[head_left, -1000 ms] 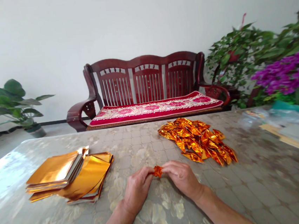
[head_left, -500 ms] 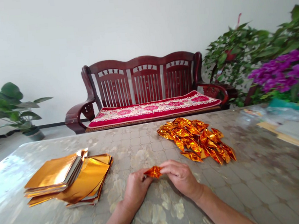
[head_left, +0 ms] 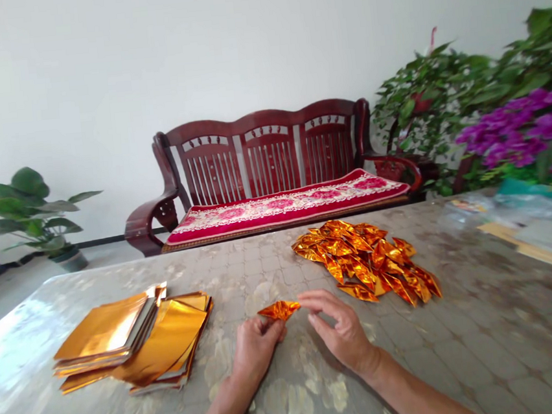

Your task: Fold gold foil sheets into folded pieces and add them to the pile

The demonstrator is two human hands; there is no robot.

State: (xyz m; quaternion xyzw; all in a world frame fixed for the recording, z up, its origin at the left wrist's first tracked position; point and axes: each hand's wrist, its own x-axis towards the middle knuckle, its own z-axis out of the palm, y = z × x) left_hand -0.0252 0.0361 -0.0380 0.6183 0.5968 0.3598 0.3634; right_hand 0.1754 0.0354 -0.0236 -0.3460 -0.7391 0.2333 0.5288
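A small folded gold foil paper ingot [head_left: 280,309] is pinched by my left hand [head_left: 256,347], its thumb and fingers closed on the near side. My right hand [head_left: 341,331] is just to the right, thumb and fingers apart; its fingertips are at the ingot's right tip, and I cannot tell whether they touch it. Farther back on the right lies a pile of folded foil ingots [head_left: 359,254]. Over on the left is a stack of flat gold foil paper sheets [head_left: 105,327], partly fanned out.
The table [head_left: 243,269] has a patterned, glossy cover. At its right edge are a clear plastic bag [head_left: 471,208] and flat papers [head_left: 547,239]. Behind it stands a dark red wooden bench [head_left: 270,149], with a potted plant [head_left: 32,211] at left and purple flowers [head_left: 517,131] at right.
My right hand has opened its pinch, its thumb now away from its fingers. The ingot sits slightly farther left and up, held by my left hand. The view has tilted a little.
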